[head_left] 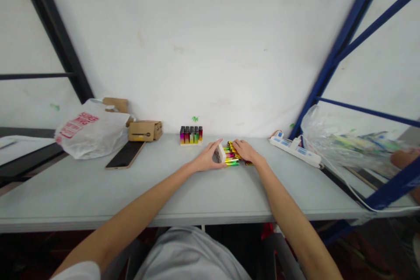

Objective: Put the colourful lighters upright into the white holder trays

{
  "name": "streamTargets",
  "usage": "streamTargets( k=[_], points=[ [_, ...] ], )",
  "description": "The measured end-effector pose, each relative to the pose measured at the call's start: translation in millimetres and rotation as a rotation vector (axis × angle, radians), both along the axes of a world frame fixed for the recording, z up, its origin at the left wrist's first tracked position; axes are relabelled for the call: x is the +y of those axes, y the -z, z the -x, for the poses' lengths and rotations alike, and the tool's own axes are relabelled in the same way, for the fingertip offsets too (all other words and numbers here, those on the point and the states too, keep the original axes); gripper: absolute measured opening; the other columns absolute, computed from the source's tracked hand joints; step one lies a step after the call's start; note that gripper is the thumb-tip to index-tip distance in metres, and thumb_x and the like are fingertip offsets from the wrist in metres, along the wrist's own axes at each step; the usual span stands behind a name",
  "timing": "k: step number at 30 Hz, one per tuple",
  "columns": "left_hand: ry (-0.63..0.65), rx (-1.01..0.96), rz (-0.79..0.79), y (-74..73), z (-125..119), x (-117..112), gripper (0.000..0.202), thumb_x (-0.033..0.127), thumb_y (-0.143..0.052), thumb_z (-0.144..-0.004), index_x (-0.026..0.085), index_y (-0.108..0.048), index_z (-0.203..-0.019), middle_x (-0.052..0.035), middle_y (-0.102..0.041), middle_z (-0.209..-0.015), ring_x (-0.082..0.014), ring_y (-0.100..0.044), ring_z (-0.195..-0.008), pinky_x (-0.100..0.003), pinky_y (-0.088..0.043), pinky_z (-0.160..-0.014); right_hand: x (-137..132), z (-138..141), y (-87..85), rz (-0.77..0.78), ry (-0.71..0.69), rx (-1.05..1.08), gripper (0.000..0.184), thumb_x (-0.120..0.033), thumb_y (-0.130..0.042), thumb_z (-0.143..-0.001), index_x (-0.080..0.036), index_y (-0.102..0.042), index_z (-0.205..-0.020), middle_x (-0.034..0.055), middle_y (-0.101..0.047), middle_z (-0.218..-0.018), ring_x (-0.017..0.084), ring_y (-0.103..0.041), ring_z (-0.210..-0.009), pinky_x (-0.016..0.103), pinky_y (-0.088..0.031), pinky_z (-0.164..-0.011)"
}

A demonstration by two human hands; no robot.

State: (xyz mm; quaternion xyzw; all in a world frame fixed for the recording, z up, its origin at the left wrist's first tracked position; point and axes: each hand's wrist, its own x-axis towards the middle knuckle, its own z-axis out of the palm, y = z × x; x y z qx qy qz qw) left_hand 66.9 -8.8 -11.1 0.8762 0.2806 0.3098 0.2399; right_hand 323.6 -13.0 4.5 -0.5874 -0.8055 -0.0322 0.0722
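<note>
My left hand point(207, 156) grips a small white tray point(220, 153) tipped on its side at the middle of the grey table point(183, 192). Out of it lie several rainbow-coloured lighters point(232, 161), flat on the table. My right hand point(244, 150) rests on top of those lighters, fingers curled over them. A second tray of upright lighters point(191, 134) with black caps stands farther back near the wall, apart from both hands.
A white plastic bag with red print point(90, 134), a small cardboard box point(145, 131) and a dark flat slab point(125, 155) lie at the left. A white power strip point(294, 148) and a clear bag point(344, 142) sit right, beside a blue rack frame point(331, 59). Another person's hand point(405, 157) shows far right.
</note>
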Motion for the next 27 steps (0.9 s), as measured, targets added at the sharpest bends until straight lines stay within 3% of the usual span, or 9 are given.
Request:
streamTargets(
  k=[2,6,10,14,16,20,27],
  points=[
    [-0.001,0.017,0.010,-1.3,0.3,-0.2,0.118,0.058,-0.084,-0.073,0.020,-0.022,-0.166,-0.0180,-0.040,-0.158,-0.0343,-0.042,-0.147,-0.047,-0.033,-0.126,1.5,-9.5,1.4,0.004,0.010,-0.010,0.033,-0.017,-0.044,-0.106,-0.010,-0.065,-0.130,0.0187,-0.066,-0.132,0.025,-0.058,-0.123,0.035,-0.039,-0.111],
    [0.007,0.020,0.022,-2.2,0.0,0.7,0.119,0.059,-0.084,-0.072,0.018,-0.023,-0.165,-0.0196,-0.039,-0.157,-0.0349,-0.043,-0.146,-0.047,-0.034,-0.125,5.1,-22.3,1.2,-0.004,-0.020,0.067,0.039,-0.015,-0.034,-0.108,-0.010,-0.070,-0.122,0.0140,-0.072,-0.124,0.021,-0.061,-0.117,0.032,-0.042,-0.107],
    [0.013,0.009,0.006,-2.0,-0.8,1.3,0.118,0.059,-0.084,-0.072,0.019,-0.024,-0.165,-0.0191,-0.040,-0.157,-0.0351,-0.042,-0.146,-0.048,-0.033,-0.125,6.8,-18.1,-2.1,-0.040,-0.080,0.180,0.041,-0.014,-0.033,-0.106,-0.011,-0.074,-0.112,0.0135,-0.074,-0.119,0.021,-0.064,-0.113,0.032,-0.043,-0.106],
    [0.010,0.005,-0.007,-0.3,-2.0,2.3,0.115,0.057,-0.084,-0.073,0.020,-0.025,-0.165,-0.0182,-0.039,-0.159,-0.0348,-0.042,-0.147,-0.048,-0.033,-0.125,4.0,11.9,-1.4,-0.149,-0.111,0.262,0.039,-0.022,-0.038,-0.107,-0.013,-0.067,-0.130,0.0144,-0.069,-0.134,0.022,-0.060,-0.124,0.035,-0.039,-0.112],
    [0.013,-0.016,-0.019,1.2,-2.5,3.8,0.115,0.056,-0.085,-0.072,0.020,-0.026,-0.164,-0.0174,-0.040,-0.159,-0.0347,-0.042,-0.147,-0.047,-0.033,-0.125,2.5,30.8,3.7,-0.156,-0.163,0.225,0.039,-0.021,-0.037,-0.107,-0.012,-0.065,-0.134,0.0164,-0.067,-0.137,0.023,-0.061,-0.124,0.036,-0.041,-0.111],
    [0.017,-0.038,-0.033,3.3,-2.2,7.2,0.116,0.054,-0.087,-0.069,0.019,-0.029,-0.163,-0.0171,-0.045,-0.156,-0.0338,-0.045,-0.145,-0.045,-0.036,-0.124,1.8,50.4,16.4,-0.110,-0.238,0.012,0.031,-0.014,-0.046,-0.102,-0.008,-0.070,-0.122,0.0203,-0.071,-0.124,0.027,-0.065,-0.116,0.039,-0.044,-0.107],
    [0.011,-0.025,-0.032,3.2,-0.3,8.9,0.115,0.056,-0.088,-0.068,0.024,-0.032,-0.163,-0.0153,-0.044,-0.158,-0.0338,-0.047,-0.144,-0.046,-0.038,-0.123,-0.4,24.9,11.9,-0.114,-0.268,-0.078,0.033,-0.017,-0.041,-0.106,-0.009,-0.068,-0.124,0.0192,-0.068,-0.131,0.025,-0.061,-0.118,0.039,-0.044,-0.108]
  ],
)
